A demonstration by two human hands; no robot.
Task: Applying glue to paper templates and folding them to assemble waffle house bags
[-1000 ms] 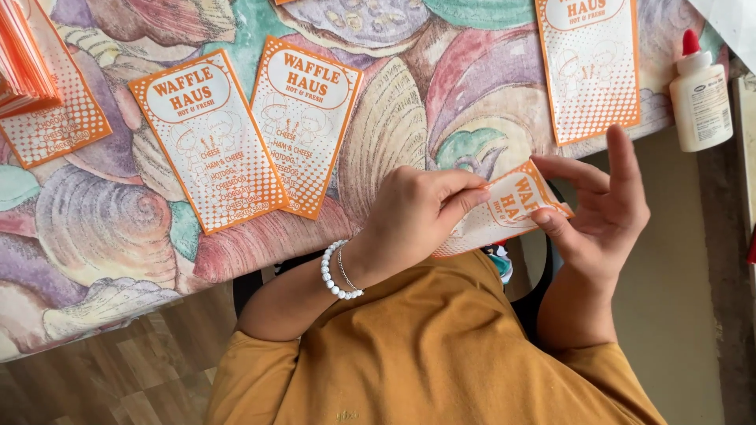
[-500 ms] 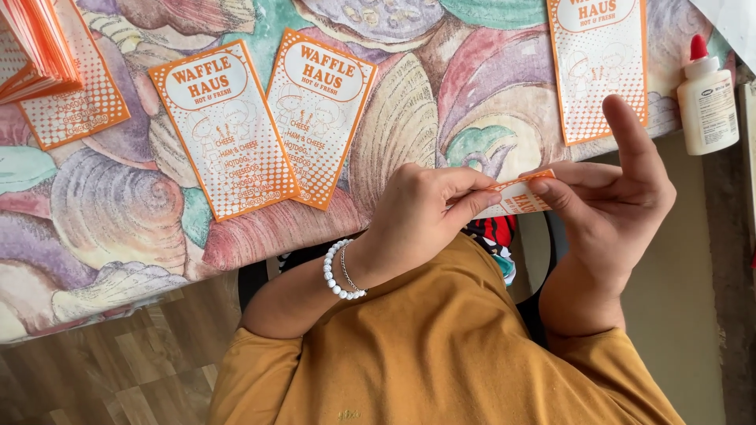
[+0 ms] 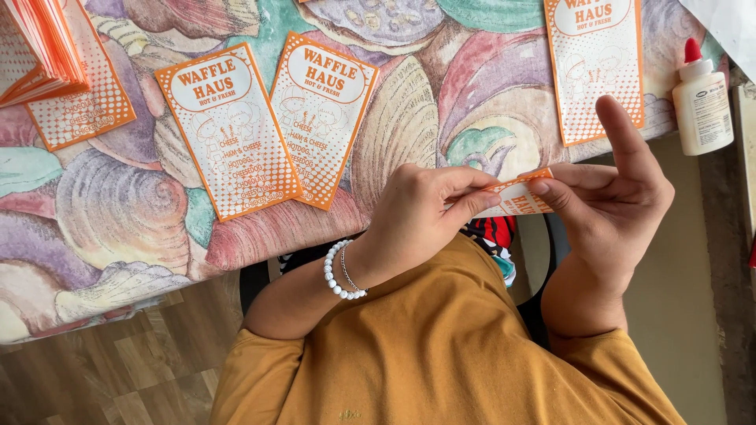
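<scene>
Item, lower frame: mustard-yellow shirt (image 3: 441,354) of the wearer, filling the bottom centre; a white bead bracelet (image 3: 340,271) sat on the left wrist.

Item, centre: left hand (image 3: 421,216), fingers curled and pinched shut on the near edge of a small orange-and-white paper bag (image 3: 516,197); right hand (image 3: 610,185) pinching the same bag at its right end between thumb and middle finger, the index finger standing straight up and free. The bag was held off the table, just below the table edge at centre right, seen nearly edge-on.

Item, middle distance: table covered in a shell-patterned cloth (image 3: 118,228); two flat bags (image 3: 268,130) of the same print lay side by side at upper centre-left, touching; another (image 3: 594,67) at upper right; one more (image 3: 79,106) at upper left beneath a fanned orange stack (image 3: 39,47).

Item, far right: white glue bottle (image 3: 701,98) with red cap, upright, cap on.

Progress (a judgement only): several bags lay finished or set out flat, one was in hand being folded or pressed, and the stack suggested more remained.

Change from a second before: the bag had then shown its printed face tilted toward the camera; it had since turned flatter, and the hands had drawn closer together along its edge; the glue bottle and laid-out bags kept their places.
</scene>
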